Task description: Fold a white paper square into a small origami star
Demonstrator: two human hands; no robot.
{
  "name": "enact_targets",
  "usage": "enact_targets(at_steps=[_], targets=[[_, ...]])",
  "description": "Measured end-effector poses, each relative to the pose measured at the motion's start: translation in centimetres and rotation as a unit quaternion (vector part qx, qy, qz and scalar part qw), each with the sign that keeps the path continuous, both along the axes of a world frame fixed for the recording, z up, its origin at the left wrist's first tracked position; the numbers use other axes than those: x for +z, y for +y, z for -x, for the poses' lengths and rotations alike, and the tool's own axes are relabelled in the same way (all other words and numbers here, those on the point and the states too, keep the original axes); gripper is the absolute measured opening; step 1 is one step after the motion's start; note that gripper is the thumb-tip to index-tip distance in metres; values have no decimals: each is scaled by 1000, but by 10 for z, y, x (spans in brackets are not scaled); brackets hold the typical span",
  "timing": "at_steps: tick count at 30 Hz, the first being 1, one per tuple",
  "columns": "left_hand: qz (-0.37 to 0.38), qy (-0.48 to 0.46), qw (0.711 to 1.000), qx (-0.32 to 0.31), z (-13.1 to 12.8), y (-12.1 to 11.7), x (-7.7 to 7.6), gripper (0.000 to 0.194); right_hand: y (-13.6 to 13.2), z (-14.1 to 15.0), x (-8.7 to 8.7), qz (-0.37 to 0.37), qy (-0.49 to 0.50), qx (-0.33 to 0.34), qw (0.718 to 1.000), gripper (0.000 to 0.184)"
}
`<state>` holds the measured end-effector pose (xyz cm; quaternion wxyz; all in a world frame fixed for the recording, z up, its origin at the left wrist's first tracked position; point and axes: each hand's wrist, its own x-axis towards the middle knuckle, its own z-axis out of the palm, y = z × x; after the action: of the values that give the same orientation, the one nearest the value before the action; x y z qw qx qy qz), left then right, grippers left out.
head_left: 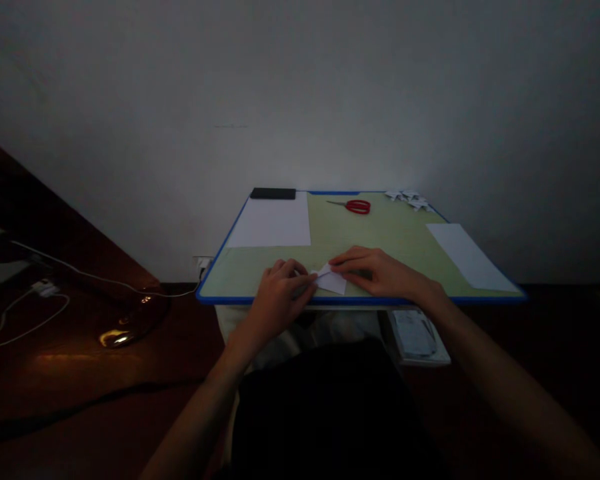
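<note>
A small folded piece of white paper [333, 283] lies near the front edge of the green table. My left hand [283, 291] pinches its left corner between thumb and fingers. From the other side, my right hand [371, 270] has its fingertips closed on the paper's upper part. The fingers of both hands cover some of the folds. Beyond the hands are red-handled scissors [357, 207], their blades pointing left.
The table [380, 240] has a blue rim. White sheets lie at left [270, 223] and right [467, 257]; a dark flat box [273, 193] rests at the back left. Several folded paper pieces [411, 199] sit at the back right. A white cable [105, 278] runs left.
</note>
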<state>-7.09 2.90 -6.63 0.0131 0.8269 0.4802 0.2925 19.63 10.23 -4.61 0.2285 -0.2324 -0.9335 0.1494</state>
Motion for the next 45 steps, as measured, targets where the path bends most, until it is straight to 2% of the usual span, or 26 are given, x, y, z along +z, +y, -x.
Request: enact_targets(at_steps=[6, 9, 11, 18, 26, 29, 32, 36, 40, 45], targets=[[77, -44, 992, -87, 10, 11, 16, 27, 3, 1, -1, 5, -14, 0, 1000, 46], [91, -64, 991, -80, 7, 16, 19, 20, 0, 2, 4, 7, -35, 10, 999, 44], [92, -66, 991, -66, 3, 17, 17, 21, 0, 3, 6, 8, -41, 12, 999, 41], [50, -33, 997, -55, -5, 12, 7, 27, 3, -4, -6, -10, 14, 7, 1000, 32], [-23, 10, 996, -85, -1, 9, 0, 28, -1, -4, -13, -43, 29, -12, 999, 28], [-27, 16, 995, -90, -1, 9, 1, 27, -2, -3, -14, -44, 42, -11, 998, 28], [-4, 10, 993, -113, -3, 12, 8, 23, -3, -4, -14, -44, 42, -10, 998, 29], [52, -12, 991, -122, -8, 28, 21, 17, -6, -4, -12, -37, 33, -12, 999, 31], [112, -44, 984, -132, -12, 58, 28, 14, -7, -4, -10, -30, 21, -17, 999, 30], [134, 9, 976, -174, -15, 82, 34, 21, -6, -6, -11, -30, 20, -19, 999, 30]])
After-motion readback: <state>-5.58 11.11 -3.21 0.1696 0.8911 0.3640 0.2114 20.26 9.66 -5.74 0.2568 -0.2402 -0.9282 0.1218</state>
